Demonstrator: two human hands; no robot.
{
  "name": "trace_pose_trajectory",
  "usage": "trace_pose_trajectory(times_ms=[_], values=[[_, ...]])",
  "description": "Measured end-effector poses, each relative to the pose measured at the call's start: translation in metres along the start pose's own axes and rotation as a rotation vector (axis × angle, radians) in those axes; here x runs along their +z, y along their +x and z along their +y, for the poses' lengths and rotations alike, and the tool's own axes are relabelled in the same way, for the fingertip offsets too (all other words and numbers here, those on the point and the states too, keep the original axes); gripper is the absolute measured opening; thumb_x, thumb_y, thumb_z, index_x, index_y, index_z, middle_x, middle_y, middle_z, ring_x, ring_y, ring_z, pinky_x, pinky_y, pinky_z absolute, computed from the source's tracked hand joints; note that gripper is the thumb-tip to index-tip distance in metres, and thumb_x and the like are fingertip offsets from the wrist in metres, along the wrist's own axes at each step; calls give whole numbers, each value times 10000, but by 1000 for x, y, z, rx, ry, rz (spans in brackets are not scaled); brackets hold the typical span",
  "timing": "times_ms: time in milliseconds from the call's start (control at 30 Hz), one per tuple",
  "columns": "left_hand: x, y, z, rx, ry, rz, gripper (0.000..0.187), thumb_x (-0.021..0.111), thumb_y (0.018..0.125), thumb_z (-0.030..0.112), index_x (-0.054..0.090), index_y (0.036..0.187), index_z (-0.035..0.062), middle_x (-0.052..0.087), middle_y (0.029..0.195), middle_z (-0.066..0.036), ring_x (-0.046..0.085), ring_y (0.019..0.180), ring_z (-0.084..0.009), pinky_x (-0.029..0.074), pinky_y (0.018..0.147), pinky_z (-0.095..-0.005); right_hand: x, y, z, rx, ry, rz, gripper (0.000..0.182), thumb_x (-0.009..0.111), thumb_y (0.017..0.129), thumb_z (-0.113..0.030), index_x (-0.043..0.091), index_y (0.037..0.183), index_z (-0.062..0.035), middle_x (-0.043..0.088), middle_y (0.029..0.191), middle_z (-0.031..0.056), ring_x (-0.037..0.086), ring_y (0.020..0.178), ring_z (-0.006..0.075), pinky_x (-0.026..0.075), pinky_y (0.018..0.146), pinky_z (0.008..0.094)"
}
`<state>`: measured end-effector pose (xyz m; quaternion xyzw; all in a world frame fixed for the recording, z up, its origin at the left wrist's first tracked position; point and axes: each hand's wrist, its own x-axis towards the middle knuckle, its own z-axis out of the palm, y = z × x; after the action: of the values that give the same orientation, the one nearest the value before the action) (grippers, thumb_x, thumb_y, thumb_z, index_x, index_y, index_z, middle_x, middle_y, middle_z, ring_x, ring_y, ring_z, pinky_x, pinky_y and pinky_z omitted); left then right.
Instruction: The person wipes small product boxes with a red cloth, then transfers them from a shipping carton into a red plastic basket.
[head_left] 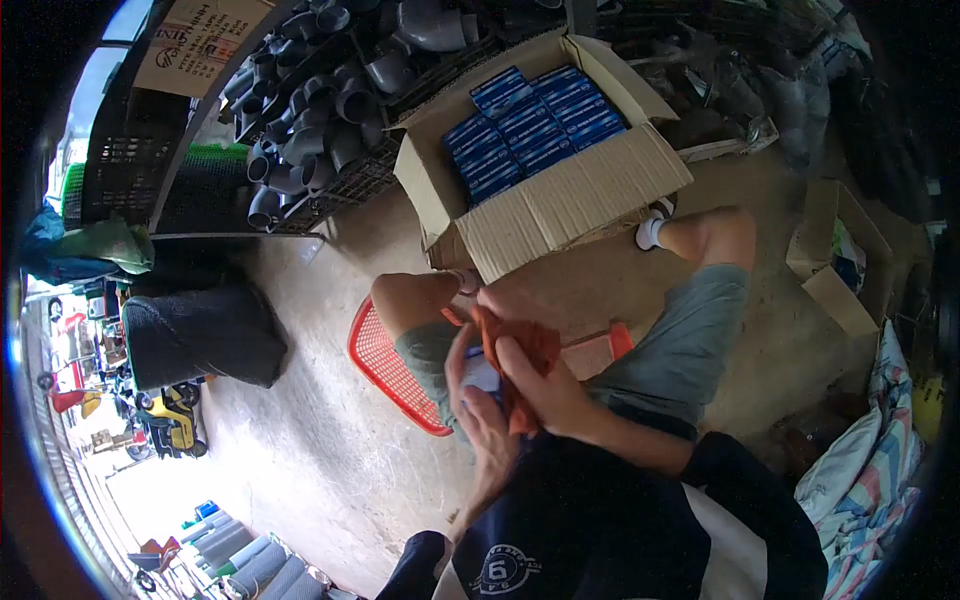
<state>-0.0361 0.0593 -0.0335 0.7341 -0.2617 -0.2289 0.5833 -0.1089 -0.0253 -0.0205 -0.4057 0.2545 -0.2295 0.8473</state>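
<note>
Close in front of my body, my left hand (487, 432) is closed around a pale blue-white object (481, 375); its kind is hard to make out because fingers cover most of it. My right hand (540, 388) grips an orange cloth (535, 345) pressed against that object. Both hands meet above my lap, between my bent knees. Beyond them stands an open cardboard box (575, 200) holding several small blue boxes (530, 125) in rows. A red plastic basket (385, 370) sits on the floor by my left leg, partly hidden by it.
Grey pipe fittings (315, 130) fill black crates at the back left. A dark mesh roll (205, 335) stands on the left. Another open carton (840, 245) is at the right, with a striped cloth sack (870, 450) nearer me. Rolls of material (250, 560) lie at lower left.
</note>
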Motion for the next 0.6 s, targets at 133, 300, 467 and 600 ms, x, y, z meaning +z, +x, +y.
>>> trace_pose_trajectory(times_ms=[133, 300, 467, 600], values=[[-10, 26, 19, -228, -223, 178, 885, 250, 937, 726, 442, 1359, -28, 575, 1164, -173, 602, 1047, -264, 461, 929, -361, -6, -19, 38, -87, -281, -6, 495, 448, 1034, -250, 352, 1447, 7, 429, 1444, 151, 429, 1314, 208, 334, 1093, 320], [13, -5, 16, 48, -121, 62, 961, 272, 900, 763, 436, 1344, -72, 576, 1174, -193, 580, 1072, -261, 439, 956, -364, -17, 3, 39, 57, 200, 177, 459, 470, 1032, -326, 460, 1340, 14, 531, 1308, 131, 504, 1195, 192, 407, 1012, 326], [23, 11, 37, -77, -412, 279, 882, 252, 914, 740, 446, 1341, -6, 527, 1230, -175, 559, 1105, -287, 474, 959, -394, -12, -7, 33, 114, 172, 243, 429, 447, 1038, -363, 506, 1278, -12, 567, 1170, 91, 526, 1067, 157, 445, 928, 317], [29, 40, 71, -198, -682, 401, 824, 219, 918, 743, 417, 1363, 78, 546, 1170, -135, 587, 1030, -269, 537, 870, -413, -1, -24, -4, 202, 180, 165, 441, 422, 1046, -378, 475, 1312, -30, 553, 1185, 66, 528, 1053, 154, 434, 957, 318]])
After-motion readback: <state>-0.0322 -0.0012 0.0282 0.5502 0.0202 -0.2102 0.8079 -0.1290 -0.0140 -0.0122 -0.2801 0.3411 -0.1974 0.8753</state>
